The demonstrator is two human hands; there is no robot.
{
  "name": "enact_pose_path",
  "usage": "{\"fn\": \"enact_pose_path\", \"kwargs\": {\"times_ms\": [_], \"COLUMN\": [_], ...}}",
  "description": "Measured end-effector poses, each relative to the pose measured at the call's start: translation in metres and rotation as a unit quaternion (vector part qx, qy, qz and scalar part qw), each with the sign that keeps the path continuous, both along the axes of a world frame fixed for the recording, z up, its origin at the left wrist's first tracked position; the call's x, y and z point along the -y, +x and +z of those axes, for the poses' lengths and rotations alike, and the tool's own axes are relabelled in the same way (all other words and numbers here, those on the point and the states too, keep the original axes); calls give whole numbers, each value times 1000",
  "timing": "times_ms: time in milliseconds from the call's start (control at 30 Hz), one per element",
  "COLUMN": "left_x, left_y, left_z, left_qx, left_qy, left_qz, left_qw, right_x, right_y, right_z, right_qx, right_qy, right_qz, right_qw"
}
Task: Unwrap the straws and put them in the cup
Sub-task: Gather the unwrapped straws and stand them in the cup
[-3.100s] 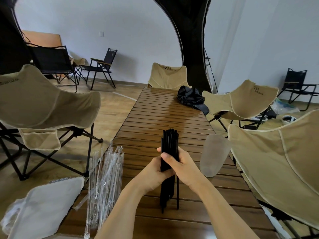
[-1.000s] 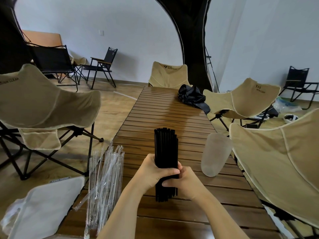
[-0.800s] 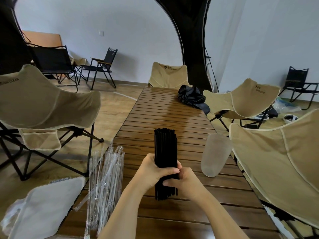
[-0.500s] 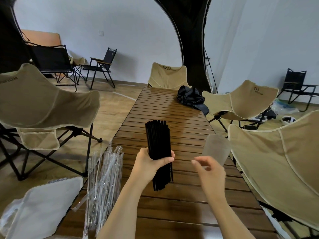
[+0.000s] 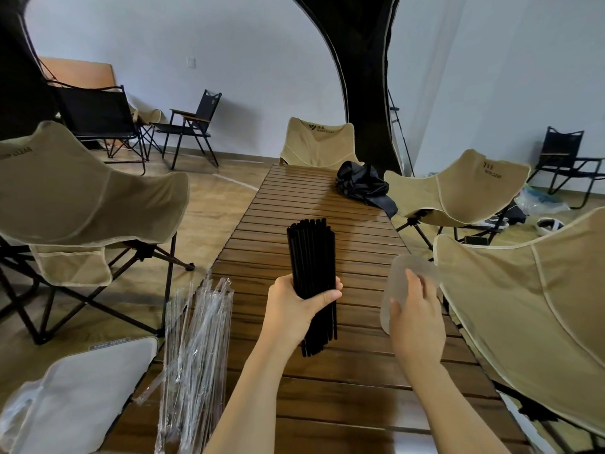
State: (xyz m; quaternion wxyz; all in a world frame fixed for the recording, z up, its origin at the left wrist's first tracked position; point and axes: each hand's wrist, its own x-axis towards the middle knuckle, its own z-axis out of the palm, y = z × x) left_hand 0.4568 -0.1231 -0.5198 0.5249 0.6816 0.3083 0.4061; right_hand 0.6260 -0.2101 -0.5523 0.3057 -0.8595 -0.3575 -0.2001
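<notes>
Head view. Left hand [image 5: 294, 306] over the middle of the slatted wooden table [image 5: 327, 388]. Its grip is closed round a bundle of black straws [image 5: 311, 253], thumb across the near side and fingertips showing at the right of the bundle. The straws are bare, no wrap on them. The bundle is held near upright, top ends fanned a little and roughly level. The lower ends hang below the hand, and whether they touch the table cannot be told. Right hand [image 5: 414, 316] is at the frosted cup [image 5: 397, 280], which is near the table's right edge, right of the bundle and apart from it. The right grip is set on the cup, thumb on its left wall and fingers laid across its front, curving round it. How firm the hold is cannot be told. The cup's base is hidden behind the hand, and its mouth is too blurred to judge. Nothing shows through the frosted wall. A heap of clear wrappers [image 5: 196, 339] lies lengthwise along the table's left edge, some ends past the edge. A crumpled black bag [image 5: 363, 185] lies at the far right of the table. Tan folding chairs stand round the table, one on the left [image 5: 82, 191] and one close on the right [image 5: 523, 306]. A white pad [image 5: 82, 388] is at lower left, beside the table.
</notes>
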Motion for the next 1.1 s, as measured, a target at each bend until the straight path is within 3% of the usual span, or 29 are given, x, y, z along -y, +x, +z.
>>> {"fn": "enact_pose_path", "kwargs": {"times_ms": [200,400,533,867,1000,1100], "left_x": [1,-1,-6,-9,-4,2], "left_y": [-2,-11,-21,-38,-35,-26], "left_z": [4,21,37,62,75,78], "left_qx": [-3,53,69,101,170,208], "left_qy": [23,35,61,114,125,118], "left_qz": [6,53,82,97,77,50], "left_qw": [1000,997,992,984,974,970], "right_x": [3,7,4,5,5,6], "right_y": [1,-27,-47,-65,-63,-63], "right_z": [9,10,9,3,2,7], "right_qx": [-39,-46,-55,-105,-160,-249], "right_qy": [44,-3,-24,75,100,103], "right_qz": [73,238,292,311,282,253], "right_qw": [996,970,954,942,941,929]}}
